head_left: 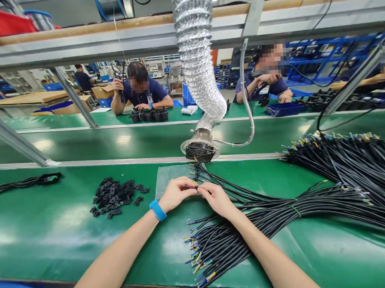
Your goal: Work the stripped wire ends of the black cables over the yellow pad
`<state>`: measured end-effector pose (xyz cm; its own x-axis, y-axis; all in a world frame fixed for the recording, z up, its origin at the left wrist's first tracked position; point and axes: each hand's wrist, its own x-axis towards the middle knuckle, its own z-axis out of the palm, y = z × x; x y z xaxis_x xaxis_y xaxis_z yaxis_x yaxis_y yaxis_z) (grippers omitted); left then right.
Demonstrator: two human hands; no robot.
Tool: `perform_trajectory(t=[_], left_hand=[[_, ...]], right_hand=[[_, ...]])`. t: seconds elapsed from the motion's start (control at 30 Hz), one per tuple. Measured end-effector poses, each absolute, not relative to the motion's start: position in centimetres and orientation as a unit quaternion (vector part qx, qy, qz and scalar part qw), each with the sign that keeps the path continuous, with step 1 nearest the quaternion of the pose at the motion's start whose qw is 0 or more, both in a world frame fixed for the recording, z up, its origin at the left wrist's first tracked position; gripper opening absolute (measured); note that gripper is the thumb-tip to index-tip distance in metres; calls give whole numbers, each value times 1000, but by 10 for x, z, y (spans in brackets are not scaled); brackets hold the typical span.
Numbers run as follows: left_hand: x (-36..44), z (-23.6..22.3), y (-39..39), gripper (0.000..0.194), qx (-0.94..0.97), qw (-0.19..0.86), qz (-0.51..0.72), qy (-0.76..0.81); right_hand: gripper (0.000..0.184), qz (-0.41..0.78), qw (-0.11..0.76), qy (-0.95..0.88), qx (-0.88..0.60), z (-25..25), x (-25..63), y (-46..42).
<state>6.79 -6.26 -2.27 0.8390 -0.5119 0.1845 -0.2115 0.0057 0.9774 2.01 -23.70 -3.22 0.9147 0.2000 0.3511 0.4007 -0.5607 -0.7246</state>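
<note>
Left hand (175, 193) and right hand (217, 200) pinch one small dark piece (191, 187), centre; loose black parts (112, 194), left of centre, and bare-ended cables (229, 241), lower right, apparently remain.

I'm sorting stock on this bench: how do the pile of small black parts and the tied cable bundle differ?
The small black parts lie in a loose heap, while the cable bundle is tied. Each of the parts is short, whereas the bundle's cables are long. The parts look plain black; the bundle shows coloured wire ends. Both rest on the green bench.
</note>
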Motion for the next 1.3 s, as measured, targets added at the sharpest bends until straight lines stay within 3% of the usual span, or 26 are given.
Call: perform_trajectory(t=[0.13, 0.2, 0.27, 0.37, 0.43, 0.53, 0.6, 0.77, 0.9, 1.1, 1.2, 1.3], left_hand=[[76, -20, -61, 44, 711, 653, -114, -234], [84, -11, -51, 49, 744, 629, -52, -218], [92, -1, -33, 41, 793, 571, 49, -205], [97, 8, 4, 28, 878, 414, 147, -188], [96, 6, 28, 25, 936, 274, 136, -175], [91, -2, 52, 25, 981, 94, 64, -158], [90, -7, 60, 24, 986, 43, 29, -156], [95, -9, 66, 20, 985, 44, 2, -168], [94, -7, 65, 15, 984, 47, -1, -170], [89, -3, 59, 16, 986, 38, 27, -163], [90, -4, 57, 20, 983, 72, 48, -164], [89, -8, 47, 22, 967, 180, 63, -170]], right_hand=[[31, -195, 387, -133, -891, -34, 22, -239], [27, -254, 344, -105, -898, -34, 23, -243], [23, -279, 288, -77, -913, -35, 24, -247], [16, -230, 192, -41, -953, -40, 26, -253], [13, -188, 159, -29, -969, -43, 26, -254], [9, -174, 169, -21, -970, -42, 25, -250], [10, -175, 192, -23, -965, -36, 22, -246], [16, -42, 276, -153, -948, -11, 4, -239], [18, 111, 278, -249, -921, -1, -9, -238], [17, 127, 291, -281, -906, 0, -9, -237], [10, 131, 390, -240, -879, -2, -2, -239], [18, 80, 491, -161, -853, -10, 6, -238]])
